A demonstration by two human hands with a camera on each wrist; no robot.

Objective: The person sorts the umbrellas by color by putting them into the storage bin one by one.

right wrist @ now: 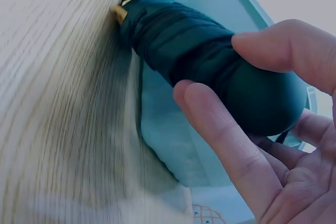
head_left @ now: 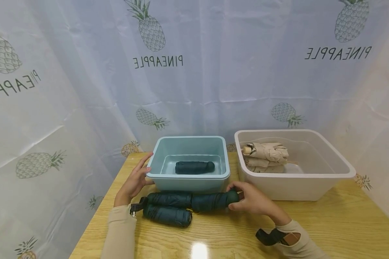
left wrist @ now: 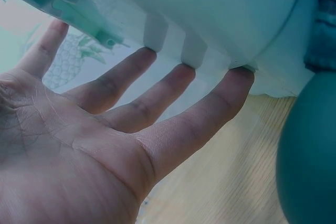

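Note:
My right hand (head_left: pixel 253 199) holds a dark green folded umbrella (head_left: pixel 211 202) by its rounded handle end. In the right wrist view, the thumb and fingers lie on opposite sides of that handle (right wrist: pixel 268 98). My left hand (head_left: pixel 135 182) touches the left side of the light blue bin (head_left: pixel 188 184), and the left wrist view shows its fingertips against the bin wall with the fingers stretched out. Two more dark green folded umbrellas, one behind (head_left: pixel 169 199) and one in front (head_left: pixel 167 215), lie left of the held one. Another dark umbrella (head_left: pixel 194 167) lies inside the blue bin.
To the right stands a larger white bin (head_left: pixel 285 187) with beige folded umbrellas (head_left: pixel 267 153) in its left part. Both bins stand at the back of the wooden table (head_left: pixel 233 237), before a pineapple-print curtain (head_left: pixel 207 82).

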